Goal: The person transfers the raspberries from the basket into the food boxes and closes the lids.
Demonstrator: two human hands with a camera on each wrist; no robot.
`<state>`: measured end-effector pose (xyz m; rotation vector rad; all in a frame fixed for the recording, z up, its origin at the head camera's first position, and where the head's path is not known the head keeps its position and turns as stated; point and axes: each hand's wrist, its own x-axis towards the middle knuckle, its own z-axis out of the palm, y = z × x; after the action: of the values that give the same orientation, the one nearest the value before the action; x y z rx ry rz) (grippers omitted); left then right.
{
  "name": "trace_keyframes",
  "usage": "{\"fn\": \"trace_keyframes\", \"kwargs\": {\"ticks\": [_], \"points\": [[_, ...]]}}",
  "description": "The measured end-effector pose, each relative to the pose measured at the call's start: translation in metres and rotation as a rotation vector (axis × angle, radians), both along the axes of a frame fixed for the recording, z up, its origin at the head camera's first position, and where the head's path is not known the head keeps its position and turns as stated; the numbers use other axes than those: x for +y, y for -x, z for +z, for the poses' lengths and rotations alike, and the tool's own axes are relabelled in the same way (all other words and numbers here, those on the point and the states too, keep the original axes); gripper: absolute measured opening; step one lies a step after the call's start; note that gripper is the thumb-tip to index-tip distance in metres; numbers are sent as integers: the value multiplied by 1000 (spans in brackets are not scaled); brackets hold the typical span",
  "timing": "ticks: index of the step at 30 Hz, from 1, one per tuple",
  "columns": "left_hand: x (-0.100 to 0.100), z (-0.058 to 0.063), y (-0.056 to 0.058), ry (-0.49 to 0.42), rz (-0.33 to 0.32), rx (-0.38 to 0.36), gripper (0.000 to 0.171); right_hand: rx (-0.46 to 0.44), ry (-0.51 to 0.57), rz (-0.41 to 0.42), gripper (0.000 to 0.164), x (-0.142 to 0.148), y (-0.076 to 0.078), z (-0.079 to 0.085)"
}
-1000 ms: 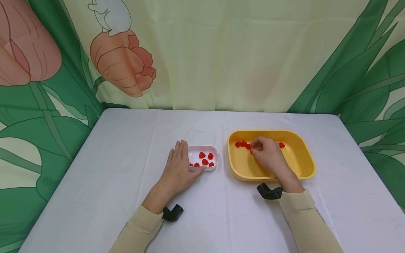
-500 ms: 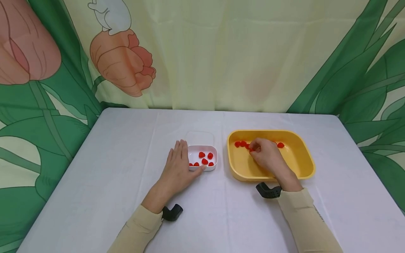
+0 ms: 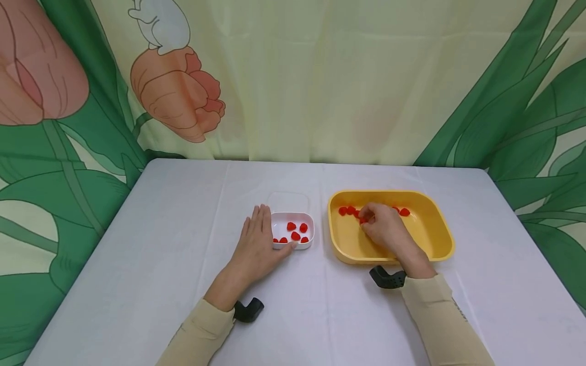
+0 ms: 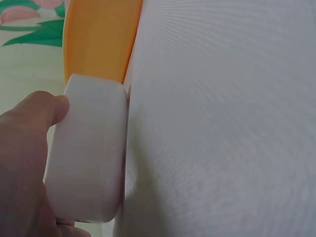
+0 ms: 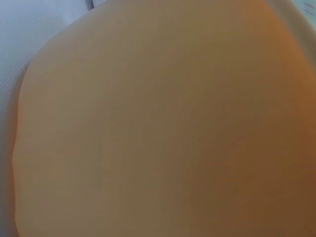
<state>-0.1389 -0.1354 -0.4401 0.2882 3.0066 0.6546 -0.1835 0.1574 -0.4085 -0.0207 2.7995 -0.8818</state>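
My left hand (image 3: 256, 249) lies with straight fingers along the left side of a small white box (image 3: 314, 231). Its thumb touches the box's front edge; the left wrist view shows the thumb at the rim of the box wall (image 4: 89, 148). Several small red raspberry-like pieces (image 3: 291, 226) lie inside. My right hand (image 3: 386, 226) reaches into a yellow tray (image 3: 430, 239), thumb and fingers pinched at a red piece (image 3: 363, 221). More red pieces (image 3: 342, 211) lie left of those fingers and others (image 3: 405, 212) to their right. Only the blurred yellow tray wall (image 5: 163, 118) fills most of the right wrist view.
The box's clear lid (image 3: 288, 199) stands folded back behind it. Both containers sit on a white-clothed table (image 3: 183, 218), the tray to the right of the box with a narrow gap between. A printed curtain (image 3: 311, 91) hangs behind the table.
My right hand has shifted slightly left within the tray, its fingers staying among the red pieces. A second red piece shows to its right. My left hand stays on the box.
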Motion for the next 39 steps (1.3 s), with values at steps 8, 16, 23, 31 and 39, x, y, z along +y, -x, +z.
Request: {"fn": "trace_keyframes", "kwargs": {"ticks": [8,16,23,31,39], "points": [[0,1,0,-6,-1,9,106,0,-2,1,21,0,0,2],[0,1,1,-11,3,8,106,7,-3,6,20,1,1,2],[0,1,0,-10,8,8,105,22,-2,18,20,1,0,2],[0,-1,0,-5,5,9,106,41,7,21,19,1,-1,3],[0,-2,-1,-11,1,8,105,69,68,-6,23,0,-5,7]]}}
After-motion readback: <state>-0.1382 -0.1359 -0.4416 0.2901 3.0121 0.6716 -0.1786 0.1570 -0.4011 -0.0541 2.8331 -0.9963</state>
